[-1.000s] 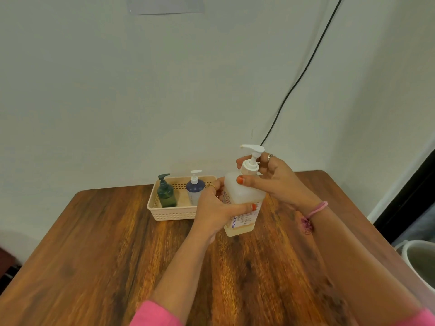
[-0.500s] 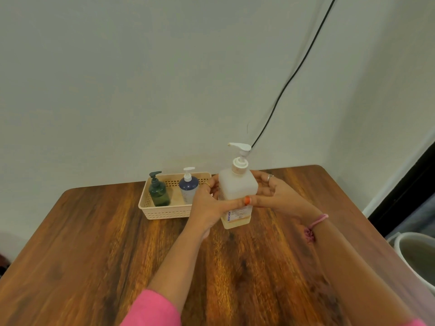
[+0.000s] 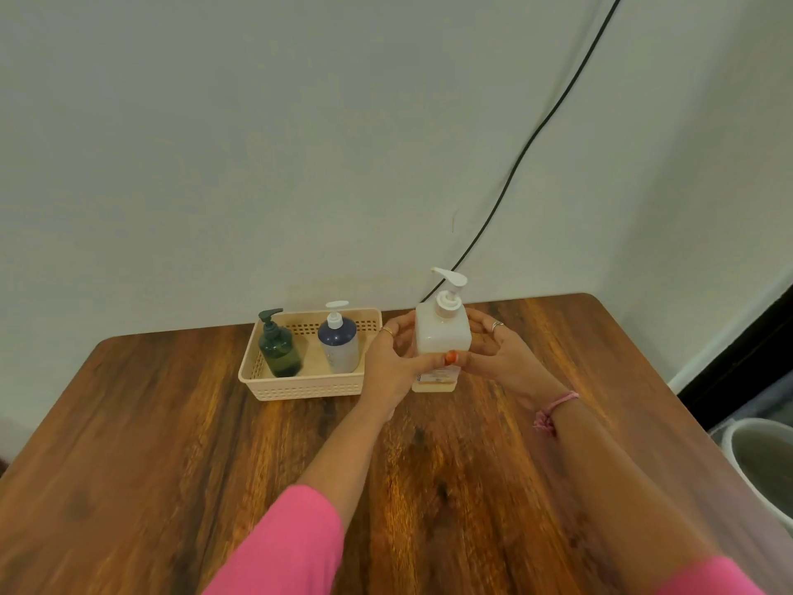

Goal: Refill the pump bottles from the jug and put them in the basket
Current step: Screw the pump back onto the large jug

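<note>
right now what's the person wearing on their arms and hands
Both arms are bare from the elbow down, with bright pink sleeves pushed up. The left hand has a gold ring and orange-red nail polish. The right hand has a silver ring, and a pink thread bracelet circles that wrist.

A square white pump bottle (image 3: 442, 337) stands upright just right of the cream basket (image 3: 300, 386); inside stand a green bottle (image 3: 279, 352) and a blue-and-white one (image 3: 339, 345).
</note>
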The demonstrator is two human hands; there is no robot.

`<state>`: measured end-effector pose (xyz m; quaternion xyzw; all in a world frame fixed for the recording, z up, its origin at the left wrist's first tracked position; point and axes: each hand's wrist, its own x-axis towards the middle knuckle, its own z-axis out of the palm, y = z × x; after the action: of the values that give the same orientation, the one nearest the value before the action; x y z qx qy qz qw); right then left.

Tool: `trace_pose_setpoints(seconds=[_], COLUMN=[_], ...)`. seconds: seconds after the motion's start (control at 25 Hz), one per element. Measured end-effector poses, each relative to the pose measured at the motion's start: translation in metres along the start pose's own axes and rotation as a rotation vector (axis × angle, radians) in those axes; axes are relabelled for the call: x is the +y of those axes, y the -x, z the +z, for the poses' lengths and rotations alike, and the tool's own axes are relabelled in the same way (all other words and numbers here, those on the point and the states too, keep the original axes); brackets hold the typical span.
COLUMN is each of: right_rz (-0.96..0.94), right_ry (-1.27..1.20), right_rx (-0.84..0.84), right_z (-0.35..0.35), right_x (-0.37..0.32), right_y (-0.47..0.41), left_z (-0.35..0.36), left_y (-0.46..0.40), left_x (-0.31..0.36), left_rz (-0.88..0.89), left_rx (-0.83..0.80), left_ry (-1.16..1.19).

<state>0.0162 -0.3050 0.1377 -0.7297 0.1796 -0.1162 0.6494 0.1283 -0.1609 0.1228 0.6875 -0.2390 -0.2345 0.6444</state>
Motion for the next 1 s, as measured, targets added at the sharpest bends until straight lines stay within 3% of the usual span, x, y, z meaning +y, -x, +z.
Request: trace_pose_setpoints(seconds=[0.36,0.52,1.0], right_rz=[0.057,0.108,0.189], right_ry=[-0.027,-0.034,-0.068], right_rx=[0.085,0.093,0.068], right_z=[-0.001,0.001,-0.001], right_x=[0.061,0.083,0.121], right_y=[-0.061,-0.083,-0.107], left_z=[0.012,0.011,0.018], left_y=[-0.061,-0.079,-0.097], left_x=[-0.053,-0.071,-0.107], left_rz=[-0.106,-0.198,-0.249], left_rx=[0.017,0.063,0.073], left_ry=[-0.250,-0.210,-0.179])
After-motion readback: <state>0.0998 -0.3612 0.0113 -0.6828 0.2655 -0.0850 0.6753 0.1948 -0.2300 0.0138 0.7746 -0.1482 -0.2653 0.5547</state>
